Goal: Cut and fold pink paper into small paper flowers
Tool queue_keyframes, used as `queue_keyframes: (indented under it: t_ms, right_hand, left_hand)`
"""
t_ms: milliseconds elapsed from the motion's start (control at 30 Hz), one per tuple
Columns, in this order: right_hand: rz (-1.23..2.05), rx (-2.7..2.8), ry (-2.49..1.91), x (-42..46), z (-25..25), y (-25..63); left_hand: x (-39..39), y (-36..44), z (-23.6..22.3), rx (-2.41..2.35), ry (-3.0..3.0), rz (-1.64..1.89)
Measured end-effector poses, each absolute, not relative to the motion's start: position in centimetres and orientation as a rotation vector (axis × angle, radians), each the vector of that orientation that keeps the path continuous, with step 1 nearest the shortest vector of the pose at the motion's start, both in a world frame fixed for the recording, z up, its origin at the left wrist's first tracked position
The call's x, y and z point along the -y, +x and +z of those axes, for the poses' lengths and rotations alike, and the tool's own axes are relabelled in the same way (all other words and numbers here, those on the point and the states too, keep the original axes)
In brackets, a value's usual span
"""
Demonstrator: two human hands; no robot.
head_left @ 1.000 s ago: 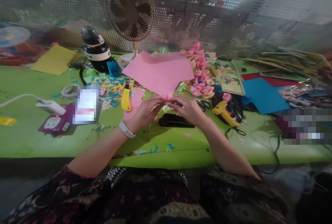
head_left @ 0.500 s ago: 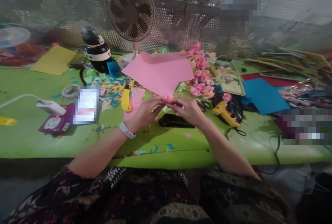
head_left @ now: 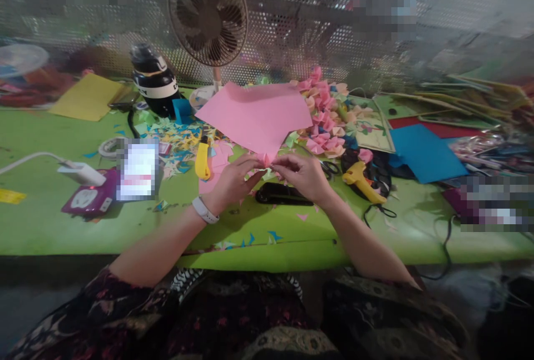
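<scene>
Well, the biggest thing in front of me is the green table (head_left: 267, 254). A big pink sheet (head_left: 258, 112) lies on it, just past my hands. The round fan (head_left: 208, 15) stands behind the sheet, and a heap of paper flowers (head_left: 323, 109), mostly pink, sits by its right side. Farther right is a flat blue paper (head_left: 425, 154). The black bottle (head_left: 154, 79) with a white band stands at the back, on my left. My left hand (head_left: 233, 182) and my right hand (head_left: 306, 176) are in the middle, fingers bent and tips close together. The yellow glue gun (head_left: 362, 182) lies to the right of my right hand, and a shiny black thing (head_left: 279, 194) lies just below my hands. A yellow cutter (head_left: 202, 162) is left of my left hand, and the scissors (head_left: 330, 168) are partly behind my right hand. Littlest is the folded pink paper (head_left: 266, 159), between my hands by the big sheet's near corner. My left fingertips pinch it almost shut; my right fingers are curled at its other side, but I can't tell if they grip it.
</scene>
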State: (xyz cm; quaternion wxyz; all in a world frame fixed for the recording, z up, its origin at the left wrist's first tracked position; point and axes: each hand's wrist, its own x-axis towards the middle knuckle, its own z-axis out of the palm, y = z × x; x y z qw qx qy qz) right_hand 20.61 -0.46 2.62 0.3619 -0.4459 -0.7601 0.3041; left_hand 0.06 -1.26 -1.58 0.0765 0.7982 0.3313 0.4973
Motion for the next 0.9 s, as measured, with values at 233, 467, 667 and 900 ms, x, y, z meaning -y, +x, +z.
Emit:
queue_keyframes:
  t_ms: [233, 467, 667, 900]
  right_hand:
    - [0.804, 1.894, -1.180, 0.7, 2.1, 20.1]
    - [0.876, 1.807, -1.205, 1.0, 1.9, 19.5]
    - [0.896, 1.750, -1.191, 1.2, 1.9, 19.4]
    - [0.793, 1.773, -1.199, 1.5, 2.5, 19.2]
  left_hand:
    - [1.5, 0.0, -1.5, -1.088, 2.435, 1.501]
    - [1.7, 0.3, -1.8, -1.115, 2.346, 1.531]
    - [1.8, 0.6, -2.3, -1.073, 2.156, 1.546]
    - [1.9, 0.8, -1.9, -1.051, 2.124, 1.607]
